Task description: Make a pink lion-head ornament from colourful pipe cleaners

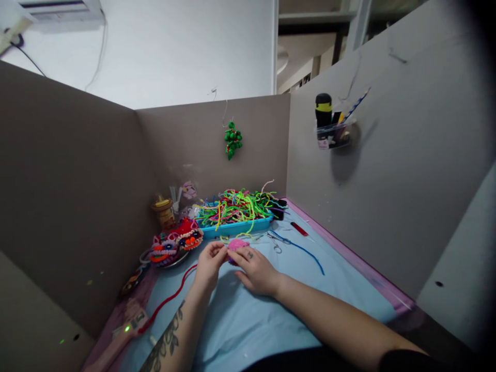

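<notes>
In the middle of the head view is a small pink fuzzy craft piece [237, 244] with a purple part beneath. My left hand [211, 261] pinches its left edge between thumb and fingertips. The fingers of my right hand [253, 268] lie over its near side and grip it, partly hiding it; the thumb is lower down. A red pipe cleaner [170, 298] runs along the cloth to the left of my left forearm. Just beyond the hands lie a pair of scissors [276, 247] and a blue pipe cleaner [306, 250].
A blue tray [236, 227] heaped with many-coloured pipe cleaners stands behind. Fuzzy finished pieces [170, 248] sit on a dish at left, near a pink glue gun [124, 336] with a green light. A red-handled tool [299, 229] lies right. Grey partitions [256, 144] surround the table.
</notes>
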Demonstrator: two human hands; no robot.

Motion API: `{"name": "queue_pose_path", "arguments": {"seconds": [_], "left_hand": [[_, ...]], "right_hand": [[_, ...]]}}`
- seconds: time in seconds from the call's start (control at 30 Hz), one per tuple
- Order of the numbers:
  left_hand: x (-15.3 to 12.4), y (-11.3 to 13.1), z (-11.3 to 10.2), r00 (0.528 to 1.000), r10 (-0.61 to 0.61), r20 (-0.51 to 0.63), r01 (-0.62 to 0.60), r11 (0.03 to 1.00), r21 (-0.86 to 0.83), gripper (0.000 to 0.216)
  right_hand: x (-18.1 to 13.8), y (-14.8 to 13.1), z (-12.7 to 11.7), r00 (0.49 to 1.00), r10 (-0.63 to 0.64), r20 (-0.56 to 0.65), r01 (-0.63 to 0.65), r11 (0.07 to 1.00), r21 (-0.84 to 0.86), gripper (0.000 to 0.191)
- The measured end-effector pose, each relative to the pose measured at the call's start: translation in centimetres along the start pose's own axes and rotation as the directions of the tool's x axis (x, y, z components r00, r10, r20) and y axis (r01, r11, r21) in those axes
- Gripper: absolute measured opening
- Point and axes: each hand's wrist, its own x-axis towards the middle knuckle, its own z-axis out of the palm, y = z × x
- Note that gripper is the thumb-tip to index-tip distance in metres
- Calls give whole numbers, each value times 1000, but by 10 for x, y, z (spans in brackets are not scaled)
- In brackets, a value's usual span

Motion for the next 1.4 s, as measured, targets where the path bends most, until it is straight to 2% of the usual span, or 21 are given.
{"name": "queue_pose_path", "arguments": {"seconds": [0.13, 0.3, 0.43, 0.67, 0.83, 0.97, 1.07, 1.23, 1.4], "left_hand": [[-3, -1, 4, 997, 48, 68, -48, 999, -4, 35], [-11, 1, 9, 983, -3, 183, 0, 1000, 16, 32], [-12, 1, 10, 970, -17, 242, 11, 1000, 28, 28], [-10, 5, 7, 970, -110, 219, 100, 994, 53, 47], [-8, 6, 3, 965, -123, 232, 82, 980, 179, 37], [-10, 6, 3, 953, -161, 257, 100, 967, 234, 39], [-12, 10, 5, 947, -202, 249, 157, 969, 190, 51], [-17, 17, 10, 938, -259, 229, 251, 966, 64, 63], [-18, 14, 12, 956, -218, 198, 204, 975, 89, 63]], "right_hand": [[-1, 2, 0, 994, 32, -105, -23, 996, 83, 55], [0, 6, 1, 969, 103, -224, -53, 974, 219, 43], [1, 6, 0, 960, 126, -250, -49, 955, 292, 39], [1, 6, -2, 957, 158, -243, -67, 936, 345, 37], [1, 8, -2, 964, 116, -238, -38, 951, 307, 42], [2, 7, -2, 964, 103, -247, -26, 954, 298, 30], [3, 7, -3, 959, 120, -256, -33, 948, 317, 22], [3, 10, -4, 942, 186, -281, -70, 923, 377, 23], [3, 12, -2, 931, 218, -294, -84, 909, 409, 21]]}}
